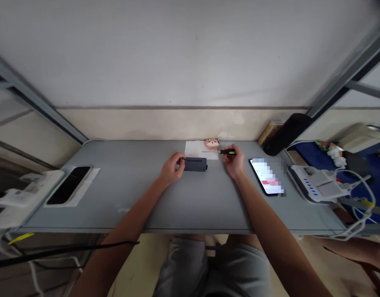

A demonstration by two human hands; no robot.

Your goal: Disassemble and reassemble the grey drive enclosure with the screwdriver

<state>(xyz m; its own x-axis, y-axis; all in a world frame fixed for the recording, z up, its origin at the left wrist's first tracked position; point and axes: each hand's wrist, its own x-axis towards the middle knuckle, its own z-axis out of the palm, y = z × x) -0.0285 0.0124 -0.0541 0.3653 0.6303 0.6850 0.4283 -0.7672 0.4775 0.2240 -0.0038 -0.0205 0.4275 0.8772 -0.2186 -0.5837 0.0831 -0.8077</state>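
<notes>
In the middle of the grey desk (pixel 131 181) lies a dark grey oblong device (pixel 195 164) with a row of slots along its top and a small knob at its right end. My left hand (pixel 173 168) has its fingers closed at the device's left end; what the fingertips pinch there is hidden. A screwdriver (pixel 227 152) with a black and yellow handle is gripped in my right hand (pixel 235 161). Its thin shaft points left, over a white paper (pixel 194 147) behind the device. An orange animal-faced case (pixel 212 143) sits at the paper's back edge.
A lit phone (pixel 264 175) lies right of my right forearm, near a power strip (pixel 312 185) with plugs and white cables. At the left are a dark phone (pixel 69 185) on white paper and another power strip (pixel 32 194). A black cylinder (pixel 287 134) leans at the back right.
</notes>
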